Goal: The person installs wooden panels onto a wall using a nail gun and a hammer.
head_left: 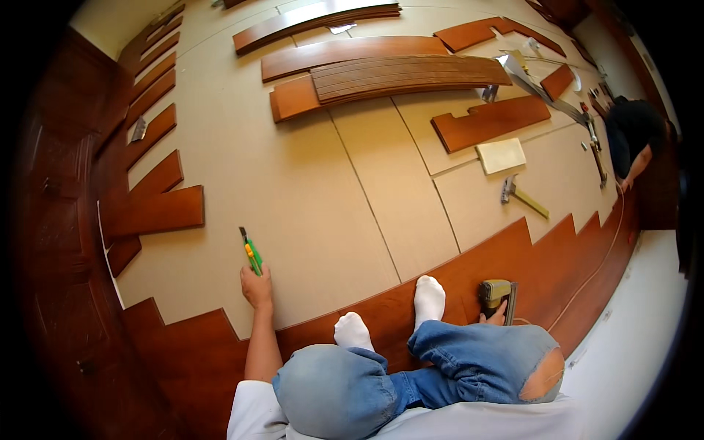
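My left hand (257, 287) is closed around a green and yellow utility knife (251, 253), its dark tip pointing away from me over the beige underlay (308, 198). At my right side, my right hand (499, 317) grips a nail gun (496, 292) with an olive body, low above the laid reddish-brown floor planks (477, 268). Part of that hand is hidden behind the tool and my knee. My feet in white socks rest on the laid planks, whose far edge runs in steps.
Stacked planks (411, 79) lie ahead, and loose planks (158, 209) line the left side by a dark wooden door (62, 220). A hammer (526, 198) and a pale block (501, 155) lie ahead right. Another person (634, 136) crouches far right. An air hose (587, 282) crosses the planks.
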`<state>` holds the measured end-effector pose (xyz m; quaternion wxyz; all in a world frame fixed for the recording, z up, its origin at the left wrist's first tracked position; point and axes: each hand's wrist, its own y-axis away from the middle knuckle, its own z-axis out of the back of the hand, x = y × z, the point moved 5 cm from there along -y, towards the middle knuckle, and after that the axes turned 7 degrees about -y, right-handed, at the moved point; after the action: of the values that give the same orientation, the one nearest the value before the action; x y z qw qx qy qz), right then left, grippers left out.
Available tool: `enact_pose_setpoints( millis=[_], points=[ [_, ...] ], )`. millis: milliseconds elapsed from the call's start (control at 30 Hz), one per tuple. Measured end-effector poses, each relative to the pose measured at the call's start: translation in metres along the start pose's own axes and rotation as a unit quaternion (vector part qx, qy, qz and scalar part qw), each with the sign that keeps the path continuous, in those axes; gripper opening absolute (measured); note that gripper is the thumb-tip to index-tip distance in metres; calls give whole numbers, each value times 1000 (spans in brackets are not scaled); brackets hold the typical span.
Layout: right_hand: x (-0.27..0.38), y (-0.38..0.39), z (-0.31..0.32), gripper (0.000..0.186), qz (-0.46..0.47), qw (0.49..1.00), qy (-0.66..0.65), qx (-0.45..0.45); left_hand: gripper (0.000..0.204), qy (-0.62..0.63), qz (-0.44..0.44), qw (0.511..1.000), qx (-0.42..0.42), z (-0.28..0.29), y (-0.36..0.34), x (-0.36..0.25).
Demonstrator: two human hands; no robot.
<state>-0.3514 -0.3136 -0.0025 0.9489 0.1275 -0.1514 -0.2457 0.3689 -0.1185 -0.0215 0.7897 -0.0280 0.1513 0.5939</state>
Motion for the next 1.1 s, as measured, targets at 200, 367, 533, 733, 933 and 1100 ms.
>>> enact_pose_setpoints(
  millis=[200,367,533,733,933,1100],
  points=[
    [73,-4,54,73,361,926,19,-108,40,-12,-7,1000,28,3,-37,-54],
    [228,-26,51,58,486,871,-65,-22,46,0,-28,999,34,-5,-88,-70],
    [368,-76,-15,52,628,776,-45,51,51,-168,-115,976,-74,18,-104,-160],
    [472,-52,-86,46,633,767,-105,-20,60,-108,-470,873,-67,77,-133,-371],
    [470,-63,-86,45,618,777,-123,1,91,-133,-589,797,-11,32,-141,-548],
    [472,-69,-86,49,619,775,-128,21,128,-229,-544,803,85,-10,-160,-616]
  ],
)
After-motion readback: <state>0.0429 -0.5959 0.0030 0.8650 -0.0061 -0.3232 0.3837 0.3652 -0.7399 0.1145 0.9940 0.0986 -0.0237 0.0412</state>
